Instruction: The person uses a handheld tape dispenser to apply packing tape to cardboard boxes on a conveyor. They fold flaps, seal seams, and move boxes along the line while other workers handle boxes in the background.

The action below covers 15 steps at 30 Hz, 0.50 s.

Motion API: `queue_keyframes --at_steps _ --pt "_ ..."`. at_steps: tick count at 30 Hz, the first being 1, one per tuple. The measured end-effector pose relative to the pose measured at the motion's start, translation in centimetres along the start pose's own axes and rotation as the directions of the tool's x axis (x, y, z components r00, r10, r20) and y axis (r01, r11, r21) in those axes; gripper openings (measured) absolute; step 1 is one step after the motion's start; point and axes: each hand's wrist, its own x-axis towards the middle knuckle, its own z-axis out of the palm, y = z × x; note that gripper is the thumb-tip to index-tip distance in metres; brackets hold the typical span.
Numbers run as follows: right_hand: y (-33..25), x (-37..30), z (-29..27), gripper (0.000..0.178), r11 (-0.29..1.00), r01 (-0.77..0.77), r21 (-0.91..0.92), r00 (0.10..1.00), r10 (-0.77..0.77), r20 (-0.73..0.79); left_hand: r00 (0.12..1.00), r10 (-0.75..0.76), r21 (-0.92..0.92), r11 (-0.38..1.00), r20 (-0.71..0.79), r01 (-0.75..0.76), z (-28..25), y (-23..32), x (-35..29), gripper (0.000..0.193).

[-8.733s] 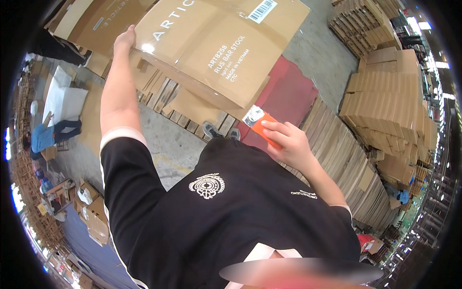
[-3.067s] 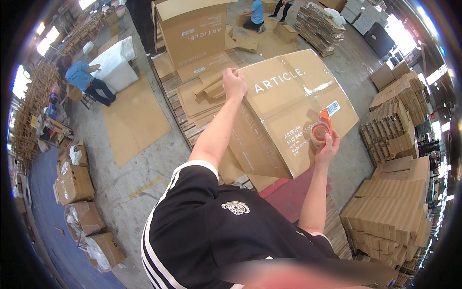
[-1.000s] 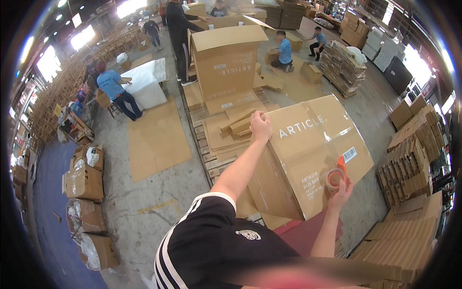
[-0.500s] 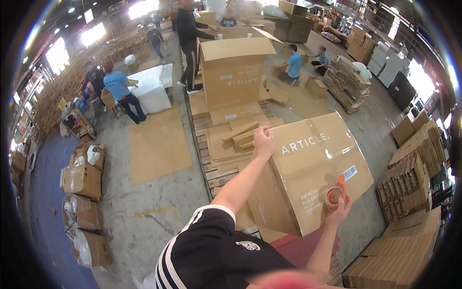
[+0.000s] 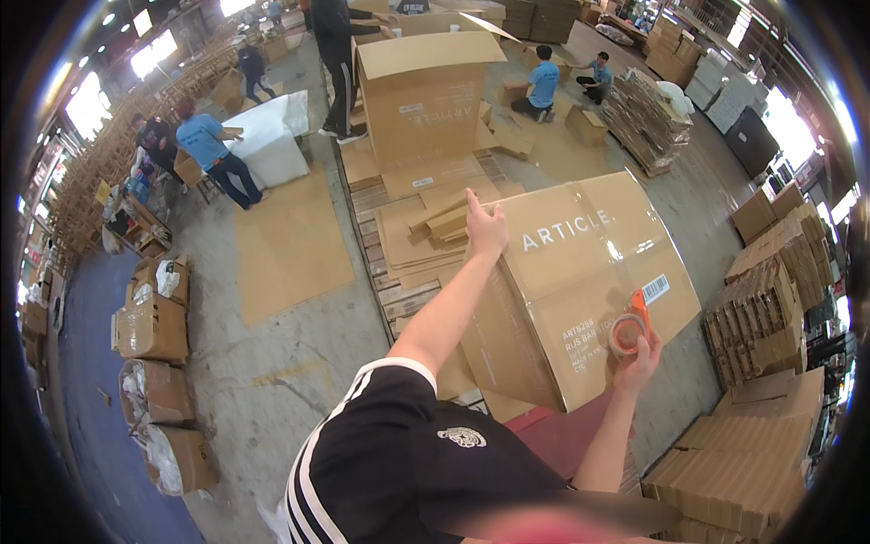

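Observation:
A large brown carton [image 5: 553, 281] stands tilted in front of me, with white print, a barcode label and shiny clear tape across its top and edges. My left hand [image 5: 487, 228] is at its far left corner, forefinger stretched out and thumb apart, the palm side by the edge. Over the near right part of the top face, my right hand [image 5: 640, 361] is closed round an orange tape dispenser [image 5: 639, 310] with a tape roll in it. The dispenser is close to the printed face; whether it touches cannot be seen.
Beyond the carton stands a tall open box [image 5: 421, 113] on wooden pallets [image 5: 396, 304], beside cardboard pieces [image 5: 408, 249]. Flattened cartons [image 5: 752, 453] are stacked at right. Filled boxes [image 5: 154, 328] line the left. Several people work farther off, one in blue [image 5: 210, 150] by a white wrapped block [image 5: 270, 150].
My left hand has loosened from its curled grip on the carton's edge, and its forefinger now points outward. The right hand keeps the tape dispenser in nearly the same place over the carton.

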Motion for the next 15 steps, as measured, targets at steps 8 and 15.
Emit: queue_keyframes --at_steps 8,15 --pt "-0.3 0.1 0.7 0.034 1.000 -0.010 0.017 1.000 0.009 0.000 1.000 -0.001 0.010 1.000 0.007 0.001 -0.5 0.9 0.4 0.063" --pt "-1.4 0.3 1.5 0.033 0.999 -0.027 0.046 0.998 0.029 -0.054 0.998 -0.048 0.030 0.998 0.042 0.047 0.0 1.1 0.3 0.063"
